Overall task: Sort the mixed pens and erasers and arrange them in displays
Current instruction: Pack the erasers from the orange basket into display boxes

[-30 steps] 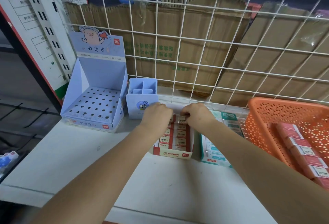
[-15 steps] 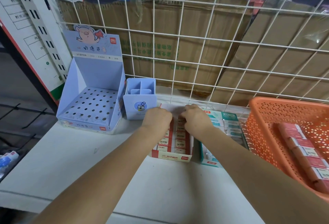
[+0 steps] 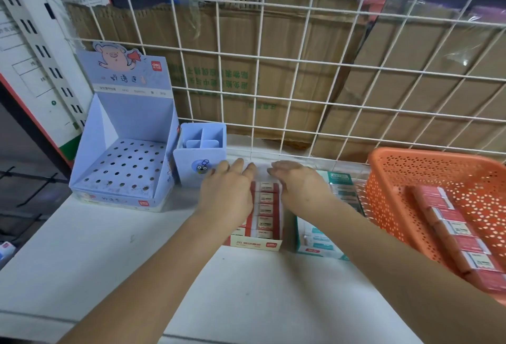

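A red-and-white eraser display box (image 3: pixel 254 243) sits mid-shelf, filled with rows of red-wrapped erasers (image 3: pixel 267 206). My left hand (image 3: pixel 227 190) lies flat over the box's left side, fingers straight and reaching toward its back flap. My right hand (image 3: pixel 299 182) lies flat over the right side, fingers also stretched toward the back. A green-and-white eraser box (image 3: pixel 317 242) stands just right of it. An orange perforated basket (image 3: pixel 397 179) at the right holds a row of red eraser packs (image 3: pixel 451 223).
A pale blue pen display stand (image 3: pixel 123 168) with a holed base stands at the left, a small blue divided pen cup (image 3: pixel 201 157) beside it. A white wire grid (image 3: pixel 295 70) with cardboard behind closes the back. The white shelf (image 3: pixel 246 294) extends toward me.
Both hands have gone from curled, pinching at the box's back end, to flat with fingers stretched out. The view has shifted slightly.
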